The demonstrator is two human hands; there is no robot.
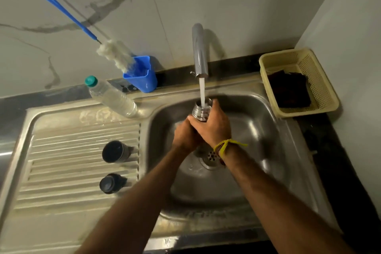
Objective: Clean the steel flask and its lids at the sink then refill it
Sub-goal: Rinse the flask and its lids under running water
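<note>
The steel flask point(201, 109) stands upright over the sink basin point(255, 130), its open threaded mouth right under the running tap point(199, 51). Water streams into it. My right hand point(212, 128) grips the flask's upper body just below the threads. My left hand point(185, 136) grips it lower down, and both hands hide most of the flask. Two dark lids rest on the ribbed drainboard point(61, 150) to the left: a cup-shaped lid point(114, 151) and a smaller stopper lid point(111, 183).
A clear plastic bottle point(111, 96) with a green cap stands at the drainboard's back. A blue cup point(142, 74) holds a blue-handled bottle brush point(112, 53). A cream basket point(299, 82) with a dark cloth sits on the right. The drain point(211, 156) lies below my wrists.
</note>
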